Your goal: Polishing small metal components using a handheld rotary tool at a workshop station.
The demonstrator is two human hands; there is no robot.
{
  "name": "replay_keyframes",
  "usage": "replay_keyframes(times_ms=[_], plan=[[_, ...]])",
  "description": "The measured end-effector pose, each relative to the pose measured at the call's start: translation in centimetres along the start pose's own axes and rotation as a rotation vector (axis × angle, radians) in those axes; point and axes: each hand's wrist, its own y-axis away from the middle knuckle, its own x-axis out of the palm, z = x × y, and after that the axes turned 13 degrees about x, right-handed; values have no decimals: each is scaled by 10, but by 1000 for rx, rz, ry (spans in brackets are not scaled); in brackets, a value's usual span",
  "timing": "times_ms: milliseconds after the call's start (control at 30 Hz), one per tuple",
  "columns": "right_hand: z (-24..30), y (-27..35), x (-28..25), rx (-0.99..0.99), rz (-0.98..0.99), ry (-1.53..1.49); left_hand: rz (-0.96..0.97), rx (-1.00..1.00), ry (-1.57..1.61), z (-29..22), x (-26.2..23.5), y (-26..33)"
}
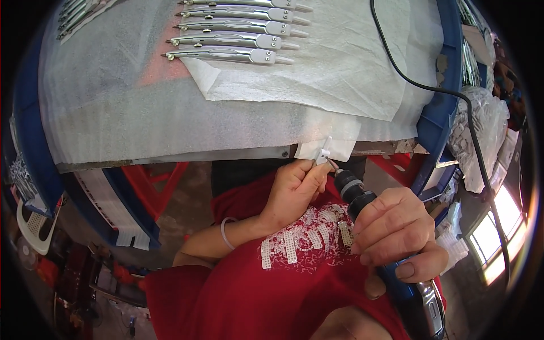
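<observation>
My left hand (294, 190) pinches a small white plastic part (324, 151) between thumb and fingers, just below the table's front edge. My right hand (396, 226) grips a blue and black handheld rotary tool (362, 198), its thin tip touching the white part. The tool's black cord (430, 88) runs up across the table. Both hands are over my lap, which is covered by a red shirt strewn with white plastic shavings and strips (306, 235).
The table (170, 113) is covered in white foam sheet and cloth. Several silver compass-like tools (226, 39) lie in a row at the top. Blue bins (442, 107) flank both sides, and bagged metal parts (481, 130) sit at right.
</observation>
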Motion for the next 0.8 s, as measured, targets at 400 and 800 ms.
replay_keyframes(times_ms=[400, 800], plan=[[-5, -13, 6, 35, -24, -36, -12, 12, -38, 1, -2, 0], [-6, -9, -1, -1, 27, -50, -11, 47, -84, 1, -2, 0]])
